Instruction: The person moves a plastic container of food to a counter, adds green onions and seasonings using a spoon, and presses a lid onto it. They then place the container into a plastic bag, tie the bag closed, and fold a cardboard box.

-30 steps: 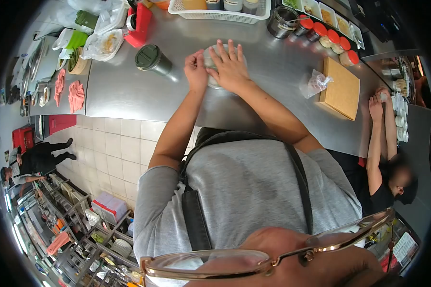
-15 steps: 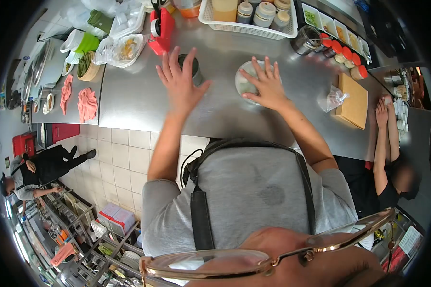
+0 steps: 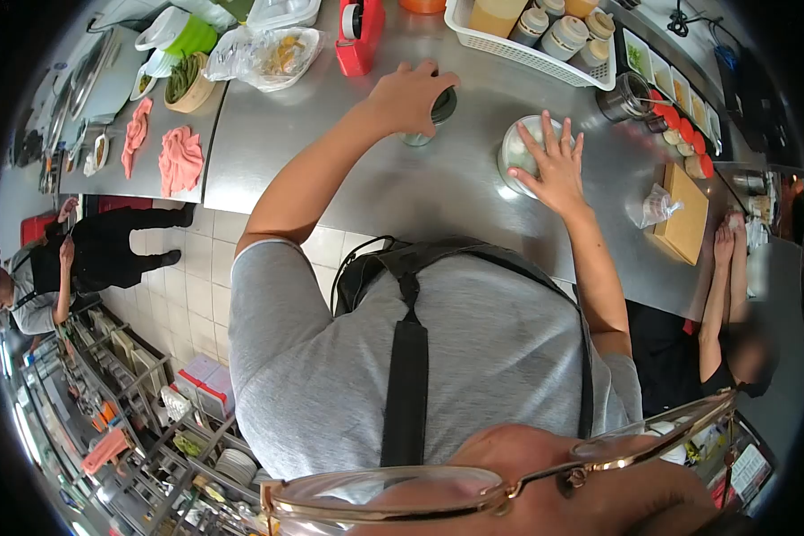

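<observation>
My left hand (image 3: 411, 100) curls round the upper part of a glass-looking jar with a dark top (image 3: 444, 107), fingers on the far side and thumb on the near side. The hand hides part of the jar, which appears upright on the steel table (image 3: 330, 165). To its right, my right hand (image 3: 558, 168) lies with spread fingers over the edge of a round, pale container (image 3: 515, 150). Whitish and greenish contents show faintly in it.
A red tape dispenser (image 3: 360, 40) stands beyond my left hand. Farther right are a white basket (image 3: 545, 61) of bottles, a dark jar (image 3: 623, 96) and a cardboard box (image 3: 683, 219). Pink cloths (image 3: 180, 161) lie left. One co-worker's arms (image 3: 722, 268) reach in at right; another person stands left.
My left hand has gone from spread fingers beside the jar to a curled grip round it. My right hand stays spread at the round container. The view has shifted, and the person at left has moved.
</observation>
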A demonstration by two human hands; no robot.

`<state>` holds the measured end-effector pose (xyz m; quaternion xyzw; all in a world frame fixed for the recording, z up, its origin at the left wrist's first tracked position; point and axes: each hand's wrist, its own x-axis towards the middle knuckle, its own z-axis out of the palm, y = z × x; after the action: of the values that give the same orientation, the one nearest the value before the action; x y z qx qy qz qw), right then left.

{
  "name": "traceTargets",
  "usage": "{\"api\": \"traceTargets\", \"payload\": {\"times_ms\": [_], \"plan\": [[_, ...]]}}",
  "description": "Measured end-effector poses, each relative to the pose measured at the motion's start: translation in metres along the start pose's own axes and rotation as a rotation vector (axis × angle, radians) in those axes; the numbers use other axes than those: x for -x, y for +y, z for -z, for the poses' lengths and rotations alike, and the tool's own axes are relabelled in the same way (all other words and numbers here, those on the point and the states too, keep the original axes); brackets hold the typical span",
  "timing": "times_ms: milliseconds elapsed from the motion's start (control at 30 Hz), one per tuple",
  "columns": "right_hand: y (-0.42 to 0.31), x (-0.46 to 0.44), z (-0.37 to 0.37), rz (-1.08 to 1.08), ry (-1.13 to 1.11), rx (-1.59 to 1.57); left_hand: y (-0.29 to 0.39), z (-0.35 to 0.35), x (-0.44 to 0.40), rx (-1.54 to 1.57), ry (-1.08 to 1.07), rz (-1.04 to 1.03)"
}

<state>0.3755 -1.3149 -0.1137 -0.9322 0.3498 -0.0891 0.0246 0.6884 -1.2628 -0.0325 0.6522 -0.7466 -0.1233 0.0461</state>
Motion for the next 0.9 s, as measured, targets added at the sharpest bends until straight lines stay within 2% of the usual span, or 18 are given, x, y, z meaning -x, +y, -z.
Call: {"api": "traceTargets", "payload": {"times_ms": [133,333,600,733,900], "plan": [[-0.007,-0.001,0.001,-0.060,0.024,0.012,0.002,0.005,-0.015,-0.002,-0.049,-0.069],[-0.011,-0.001,-0.001,-0.088,0.037,0.034,0.001,0.005,-0.029,0.089,-0.010,-0.132],[-0.019,-0.002,-0.002,-0.132,-0.011,0.052,-0.012,-0.013,-0.082,0.090,0.181,-0.228],[-0.035,-0.004,-0.001,-0.086,0.006,0.030,-0.008,-0.003,-0.101,0.044,0.126,-0.149],[-0.065,-0.012,0.004,-0.010,0.023,-0.035,-0.023,0.001,-0.115,-0.006,0.183,-0.103]]}}
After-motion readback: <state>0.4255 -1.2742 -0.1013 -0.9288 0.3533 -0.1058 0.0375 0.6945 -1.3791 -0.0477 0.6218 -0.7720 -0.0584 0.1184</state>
